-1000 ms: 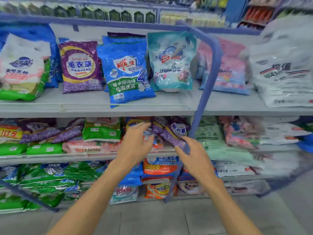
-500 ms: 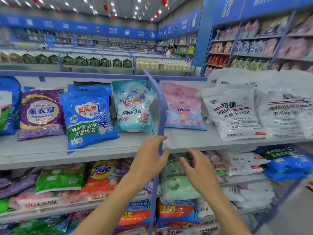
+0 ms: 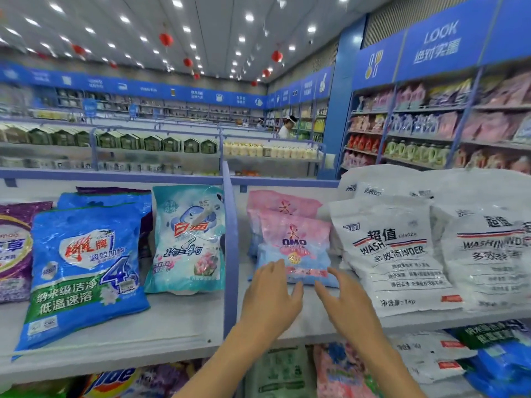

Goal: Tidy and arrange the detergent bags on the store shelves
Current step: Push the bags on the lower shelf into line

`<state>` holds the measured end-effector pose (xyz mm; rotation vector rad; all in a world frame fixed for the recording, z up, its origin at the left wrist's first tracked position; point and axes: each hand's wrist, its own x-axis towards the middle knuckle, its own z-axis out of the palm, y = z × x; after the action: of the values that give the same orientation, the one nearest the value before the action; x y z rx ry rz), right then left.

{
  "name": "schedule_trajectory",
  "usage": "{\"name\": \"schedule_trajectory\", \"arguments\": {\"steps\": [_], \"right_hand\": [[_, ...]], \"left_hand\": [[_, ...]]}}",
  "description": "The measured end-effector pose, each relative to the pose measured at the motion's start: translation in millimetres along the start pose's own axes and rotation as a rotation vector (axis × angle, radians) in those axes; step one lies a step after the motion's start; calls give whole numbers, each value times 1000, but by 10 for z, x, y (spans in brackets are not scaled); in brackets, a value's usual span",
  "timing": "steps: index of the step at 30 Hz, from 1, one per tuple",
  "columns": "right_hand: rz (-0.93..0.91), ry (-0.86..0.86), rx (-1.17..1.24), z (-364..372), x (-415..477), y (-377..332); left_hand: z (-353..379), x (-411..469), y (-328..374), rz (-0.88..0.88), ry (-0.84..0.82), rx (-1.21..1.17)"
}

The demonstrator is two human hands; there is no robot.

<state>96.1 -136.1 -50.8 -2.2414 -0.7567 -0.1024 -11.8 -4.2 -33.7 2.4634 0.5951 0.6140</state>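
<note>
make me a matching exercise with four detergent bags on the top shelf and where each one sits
Things:
1. pink OMO bag
2. teal bag
3. white washing powder bag
4. purple bag

Places:
a. cut off by the left edge of the picture
b. just left of the blue divider
c. just right of the blue divider
d. farthest right of the four

Pairs: 1-c, 2-b, 3-d, 4-a
</note>
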Motion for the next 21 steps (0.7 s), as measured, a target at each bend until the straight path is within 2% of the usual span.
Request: {"name": "schedule_trajectory", "arguments": {"steps": [8,14,18,21], "right_hand": [[47,-58,59,32,637,315],[70,-177,58,87,1112,535],[125,-303,181,47,1343,584],[152,-402,309,72,1494,650]], "left_hand": [[450,498,-149,-178,107,-15],[612,786,-243,-292,110,39],[663,956,-267,-365,134,70],[673,1074,-300,-430,142,-39]]}}
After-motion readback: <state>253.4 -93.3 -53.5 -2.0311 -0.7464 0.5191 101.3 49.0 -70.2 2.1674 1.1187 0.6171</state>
